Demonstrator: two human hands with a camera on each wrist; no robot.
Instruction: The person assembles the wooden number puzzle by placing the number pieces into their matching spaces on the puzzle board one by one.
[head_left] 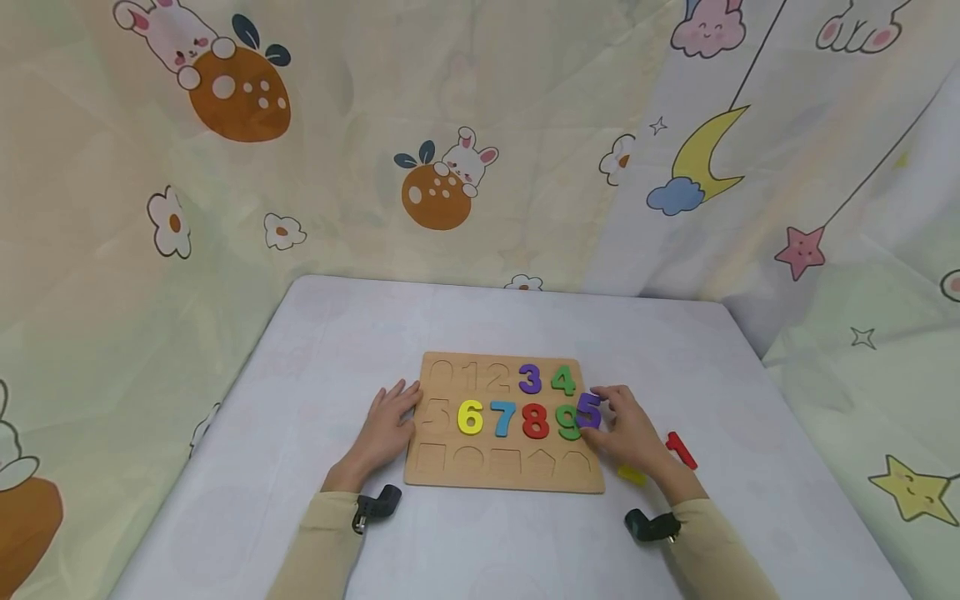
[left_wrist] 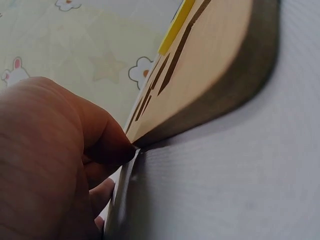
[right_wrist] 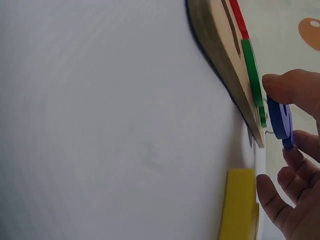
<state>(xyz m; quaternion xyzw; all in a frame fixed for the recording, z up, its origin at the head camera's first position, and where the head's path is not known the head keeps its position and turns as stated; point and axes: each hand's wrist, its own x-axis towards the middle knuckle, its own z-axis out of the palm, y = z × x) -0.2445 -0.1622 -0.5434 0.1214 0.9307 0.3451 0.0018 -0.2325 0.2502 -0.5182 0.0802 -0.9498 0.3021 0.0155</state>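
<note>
A wooden number puzzle board (head_left: 442,433) lies on the table. Along its left edge rests my left hand (head_left: 382,429), fingers extended; the left wrist view shows the thumb touching the board's side. My right hand (head_left: 630,429) pinches a purple number 5 (head_left: 589,410) between thumb and fingers. In the right wrist view this 5 (right_wrist: 279,119) is held above the surface, beside the green 9 (right_wrist: 254,80). From the head, it partly covers the green 9 (head_left: 566,422). Purple 3 (head_left: 529,379), green 4 (head_left: 563,380), yellow 6 (head_left: 470,417), blue 7 (head_left: 503,418) and red 8 (head_left: 536,422) sit on the board.
Right of the board lie a red number 1 (head_left: 681,450) and a yellow piece (head_left: 632,475), partly hidden under the right hand. Outlined recesses for 0, 1, 2, 5 and several shapes show bare wood. A patterned curtain (head_left: 337,183) hangs behind the white table (head_left: 360,333).
</note>
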